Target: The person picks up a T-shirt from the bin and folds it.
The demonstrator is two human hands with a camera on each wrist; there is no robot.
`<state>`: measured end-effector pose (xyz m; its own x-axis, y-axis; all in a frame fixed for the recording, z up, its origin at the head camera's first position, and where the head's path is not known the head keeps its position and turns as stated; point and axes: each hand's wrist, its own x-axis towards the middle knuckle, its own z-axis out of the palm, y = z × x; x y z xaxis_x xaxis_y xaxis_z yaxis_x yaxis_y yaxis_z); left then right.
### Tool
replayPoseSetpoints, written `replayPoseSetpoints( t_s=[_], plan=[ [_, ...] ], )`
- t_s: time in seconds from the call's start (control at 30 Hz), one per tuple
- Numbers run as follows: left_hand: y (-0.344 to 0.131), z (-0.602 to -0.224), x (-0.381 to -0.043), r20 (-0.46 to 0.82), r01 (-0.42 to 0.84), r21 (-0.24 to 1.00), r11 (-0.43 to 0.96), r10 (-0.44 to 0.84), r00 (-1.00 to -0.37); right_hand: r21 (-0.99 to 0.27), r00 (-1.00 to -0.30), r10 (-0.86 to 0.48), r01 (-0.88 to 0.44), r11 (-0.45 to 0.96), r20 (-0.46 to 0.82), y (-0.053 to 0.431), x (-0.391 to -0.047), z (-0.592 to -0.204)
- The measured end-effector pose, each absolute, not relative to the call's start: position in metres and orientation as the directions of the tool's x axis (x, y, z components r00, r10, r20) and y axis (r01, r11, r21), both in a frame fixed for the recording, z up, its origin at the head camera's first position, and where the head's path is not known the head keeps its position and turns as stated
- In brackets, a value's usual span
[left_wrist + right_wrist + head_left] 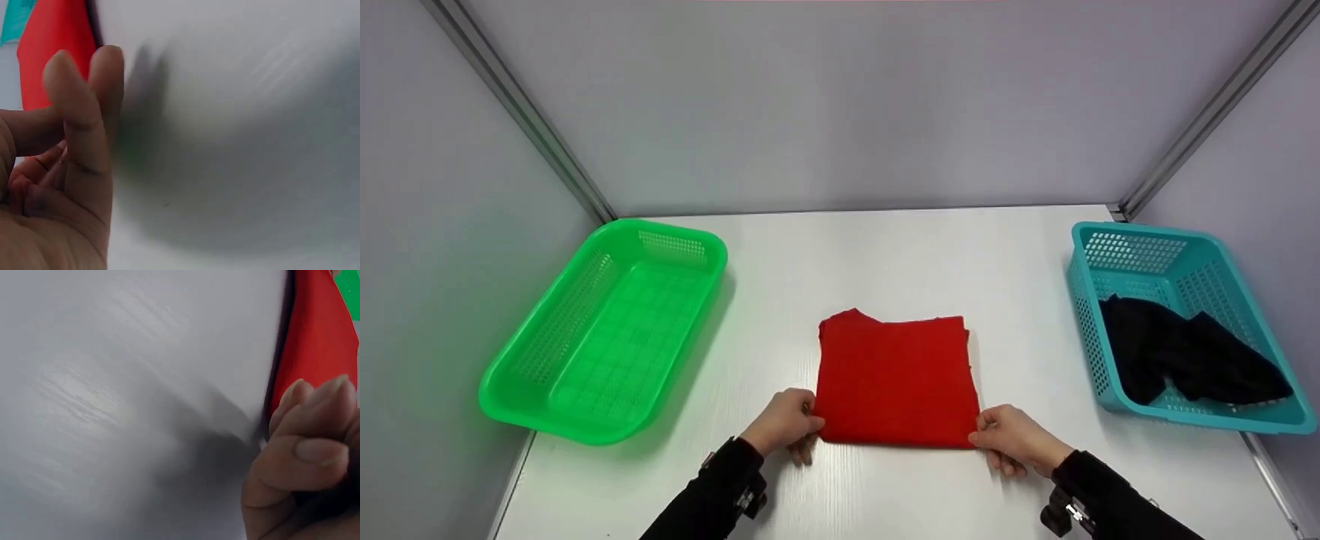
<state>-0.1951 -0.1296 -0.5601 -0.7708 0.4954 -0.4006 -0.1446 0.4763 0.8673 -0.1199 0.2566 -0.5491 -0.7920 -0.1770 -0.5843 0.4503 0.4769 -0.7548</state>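
A folded red cloth (896,382) lies roughly square on the white table, its top left corner sticking up past the upper edge. My left hand (787,424) pinches its lower left corner between thumb and forefinger, the other fingers bent beneath. At the lower right corner, my right hand (1014,439) pinches the cloth in the same way. The left wrist view shows the left hand's fingers (84,118) beside the red fabric (56,45). In the right wrist view, curled fingers (304,461) sit against the cloth's near edge (315,337).
An empty green basket (622,352) stands on the left of the table (885,255). On the right, a blue basket (1084,330) holds black fabric (1192,352). Grey panel walls (855,105) enclose the table at the back and both sides.
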Motion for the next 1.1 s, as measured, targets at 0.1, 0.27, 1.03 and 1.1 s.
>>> replayPoseSetpoints(
  t_s=[0.1,0.27,1.03,1.1],
  plan=[
    [-0.128,-0.558,-0.204,-0.407,-0.14,0.843,0.52,0.446,-0.797,-0.756,-0.801,-0.159,0.451,0.474,-0.577,0.258,-0.128,-0.544],
    [-0.118,-0.556,-0.219,-0.39,-0.17,0.818,0.55,0.31,-0.867,-0.763,-0.844,-0.057,0.45,0.465,-0.533,0.254,-0.146,-0.543],
    [-0.093,-0.556,-0.262,-0.27,-0.142,0.812,0.566,0.148,-0.951,-0.819,-0.89,0.11,0.45,0.357,-0.442,0.243,-0.209,-0.55],
    [-0.089,-0.555,-0.266,-0.245,-0.134,0.807,0.575,0.121,-0.962,-0.832,-0.893,0.129,0.448,0.328,-0.431,0.243,-0.215,-0.552]
  ],
)
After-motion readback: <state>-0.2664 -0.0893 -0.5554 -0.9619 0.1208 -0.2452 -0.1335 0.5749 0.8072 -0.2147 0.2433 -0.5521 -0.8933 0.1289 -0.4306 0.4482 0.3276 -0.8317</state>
